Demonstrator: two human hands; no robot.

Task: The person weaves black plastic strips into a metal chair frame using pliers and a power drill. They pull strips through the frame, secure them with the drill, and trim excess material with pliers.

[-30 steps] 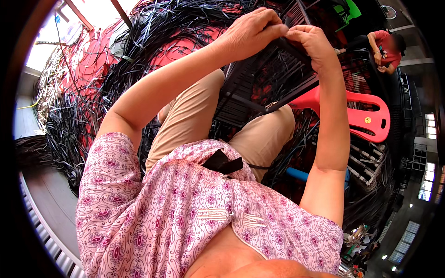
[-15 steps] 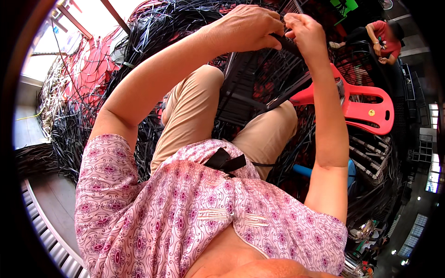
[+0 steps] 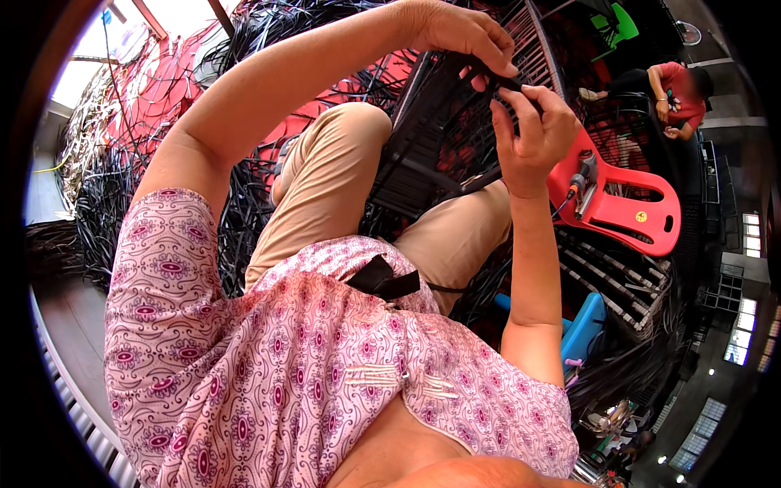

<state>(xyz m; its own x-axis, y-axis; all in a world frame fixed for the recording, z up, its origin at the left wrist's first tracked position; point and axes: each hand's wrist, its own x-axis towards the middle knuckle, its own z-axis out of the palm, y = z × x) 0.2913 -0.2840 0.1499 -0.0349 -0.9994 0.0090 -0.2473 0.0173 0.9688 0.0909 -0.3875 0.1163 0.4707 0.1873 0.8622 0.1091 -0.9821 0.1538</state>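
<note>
My left hand (image 3: 468,37) reaches over the far side of a dark frame with woven black strips (image 3: 439,106), which stands between my knees. Its thumb and fingers pinch a black strip (image 3: 506,82) at the frame's upper edge. Just right of it, my right hand (image 3: 537,134) is raised with the thumb apart from loosely curved fingers. The right fingertips are close to the strip's end; whether they touch it is hard to see. The frame's lower part is partly hidden by my legs.
A red plastic chair (image 3: 626,215) at the right carries a hand tool (image 3: 582,175) with an orange fitting. Loose black strips (image 3: 98,236) are heaped at the left. A blue plastic piece (image 3: 582,329) lies beside my right arm. A co-worker in a red shirt (image 3: 687,81) sits far right.
My right hand has come down and left, its thumb parting from the fingers. My left hand has shifted slightly right. The view has moved, showing more of the red chair and its tool.
</note>
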